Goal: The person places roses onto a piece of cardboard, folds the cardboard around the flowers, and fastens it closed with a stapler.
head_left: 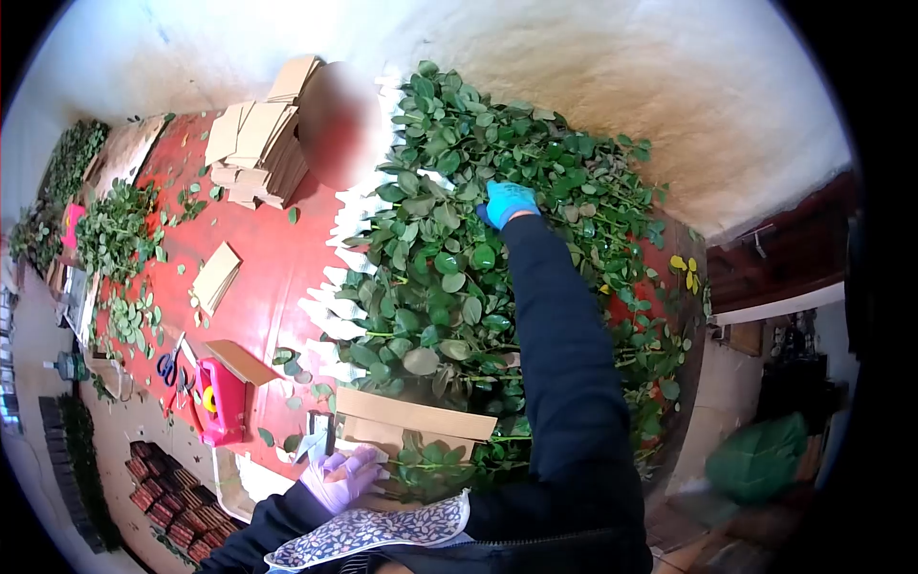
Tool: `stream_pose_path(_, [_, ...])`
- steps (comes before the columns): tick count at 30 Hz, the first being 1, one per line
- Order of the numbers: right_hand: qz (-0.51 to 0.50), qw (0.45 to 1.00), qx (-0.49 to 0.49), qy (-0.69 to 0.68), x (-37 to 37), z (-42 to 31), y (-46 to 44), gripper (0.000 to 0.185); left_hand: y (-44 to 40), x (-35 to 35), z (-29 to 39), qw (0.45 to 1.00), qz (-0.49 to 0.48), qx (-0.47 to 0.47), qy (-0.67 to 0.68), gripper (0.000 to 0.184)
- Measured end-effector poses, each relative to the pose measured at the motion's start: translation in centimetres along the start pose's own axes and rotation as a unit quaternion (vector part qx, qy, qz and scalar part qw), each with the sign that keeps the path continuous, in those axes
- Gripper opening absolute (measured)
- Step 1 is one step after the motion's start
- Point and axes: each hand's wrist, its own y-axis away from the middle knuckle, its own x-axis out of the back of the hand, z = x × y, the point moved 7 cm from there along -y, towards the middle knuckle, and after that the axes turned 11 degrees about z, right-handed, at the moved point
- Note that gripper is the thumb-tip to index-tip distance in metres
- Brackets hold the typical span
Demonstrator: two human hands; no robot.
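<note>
My right hand (510, 203), in a blue glove, reaches far out onto a thick heap of leafy green stems (459, 287). Its fingers curl down among the leaves, closed on a leafy stem; the fingertips are hidden. White wrapped ends (335, 306) line the left side of the heap. My left hand (346, 476), in a purple glove, is near my body with its fingers curled; what is inside them is hidden. Beside its knuckles is a grey and black tool, perhaps a stapler (317, 435). Just past this hand, a folded cardboard piece (411, 413) lies against some stems.
Stacked cardboard sheets (258, 143) and a blurred round patch lie at the back of the red table (277, 258). Left of me are a pink holder (222, 402), scissors (170, 368) and more cardboard (217, 277). A wall (717, 105) rises behind the heap.
</note>
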Motion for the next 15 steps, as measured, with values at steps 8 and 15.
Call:
stream_pose_path(8, [-0.07,0.989,0.113,0.069,0.1,-1.3,5.7,0.043,0.7,-0.9,-0.9,1.0,-0.003,0.015,0.0,0.029])
stream_pose_path(15, [0.124,0.989,0.064,-0.044,7.4,0.9,2.1,0.033,-0.1,-0.1,0.0,0.999,-0.003,0.014,0.049,0.032])
